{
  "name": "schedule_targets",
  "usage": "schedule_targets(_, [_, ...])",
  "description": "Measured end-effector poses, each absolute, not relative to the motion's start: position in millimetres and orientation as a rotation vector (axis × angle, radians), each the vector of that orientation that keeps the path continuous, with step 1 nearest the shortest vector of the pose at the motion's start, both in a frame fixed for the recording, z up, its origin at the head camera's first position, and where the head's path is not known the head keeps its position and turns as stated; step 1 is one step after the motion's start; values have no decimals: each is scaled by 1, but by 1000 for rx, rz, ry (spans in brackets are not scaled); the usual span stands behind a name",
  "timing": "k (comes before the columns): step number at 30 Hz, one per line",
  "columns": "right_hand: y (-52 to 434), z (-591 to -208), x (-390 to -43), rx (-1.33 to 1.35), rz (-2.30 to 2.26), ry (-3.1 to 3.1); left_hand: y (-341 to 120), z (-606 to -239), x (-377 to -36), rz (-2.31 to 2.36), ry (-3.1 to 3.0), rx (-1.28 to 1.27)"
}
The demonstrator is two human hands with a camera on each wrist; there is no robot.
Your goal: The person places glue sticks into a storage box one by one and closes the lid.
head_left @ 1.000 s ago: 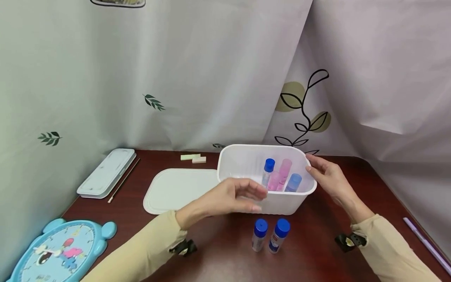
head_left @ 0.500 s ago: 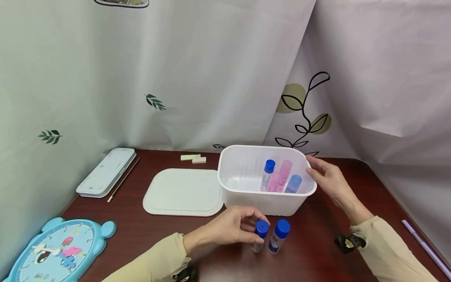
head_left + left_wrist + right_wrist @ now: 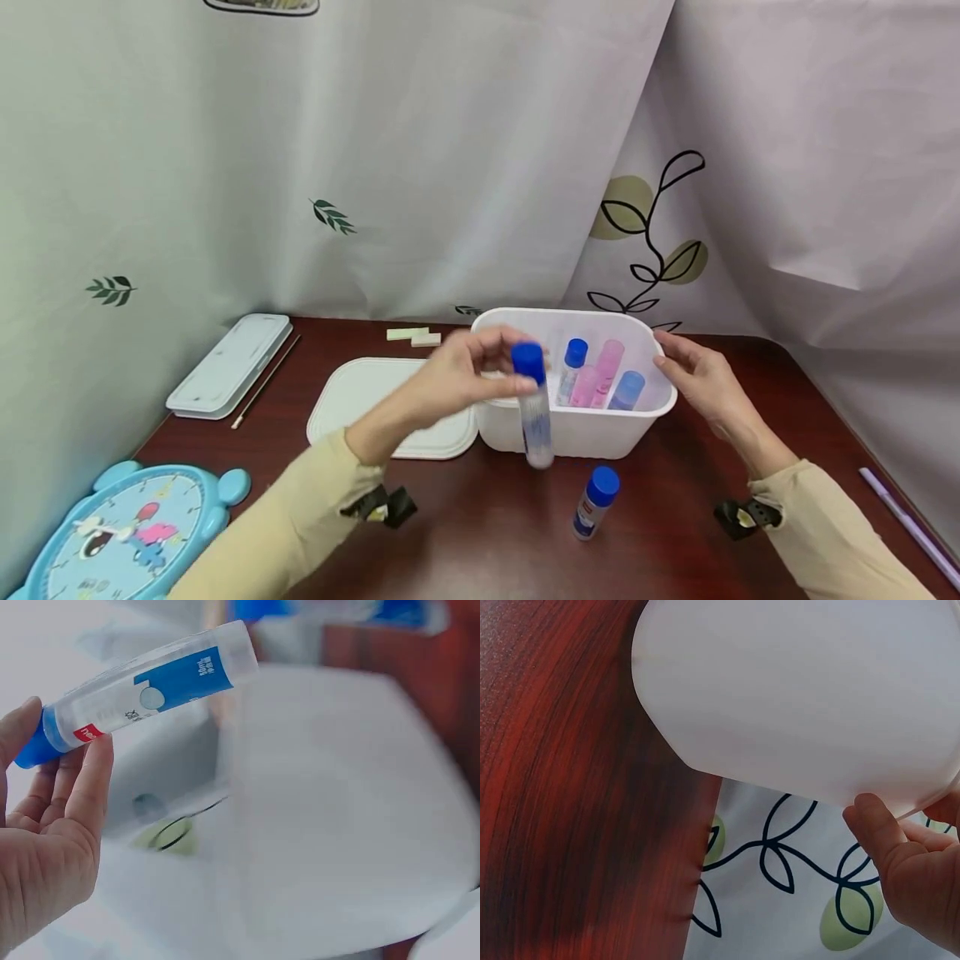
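My left hand pinches a glue stick by its blue cap, in front of the white plastic bin. In the left wrist view the glue stick slants up from thumb and fingers, showing a blue and red label. My right hand holds the bin's right end, thumb at the rim; the right wrist view shows its fingers against the outer wall. Inside the bin stand a blue-capped glue stick, pink sticks and a light-blue one. Another blue-capped glue stick stands on the table.
A white lid lies left of the bin, partly behind the left arm. Farther left are a white case, a thin stick and a blue cartoon clock. Small pale blocks lie at the back, a purple rod far right.
My left hand reached down to the left of the two glue sticks on the table, took it by the cap and raised it toward the bin. The right hand stayed at the bin.
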State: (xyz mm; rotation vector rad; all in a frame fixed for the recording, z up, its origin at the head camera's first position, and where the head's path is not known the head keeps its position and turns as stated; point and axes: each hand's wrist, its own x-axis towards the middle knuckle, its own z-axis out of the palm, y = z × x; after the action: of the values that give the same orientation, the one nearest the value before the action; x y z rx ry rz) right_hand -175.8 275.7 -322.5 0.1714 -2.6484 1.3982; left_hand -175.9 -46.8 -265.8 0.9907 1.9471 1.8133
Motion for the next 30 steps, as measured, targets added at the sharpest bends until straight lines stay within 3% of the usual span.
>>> schedule_targets(5, [277,-324,-175,174,1422,-2638,-49,-247,-206,1887,2020,907])
schedule_targets(13, [274,-326,-175,154,1425,-2648,-23,-284,-246,1827,2134,718])
schedule_targets(20, [274,-325,-175,153,1412,-2647,-2,-308,-257,1663,2249,636])
schedule_targets(30, [275,-324,-176,170,1425,-2614,9,-310,-263,1494,2371,553])
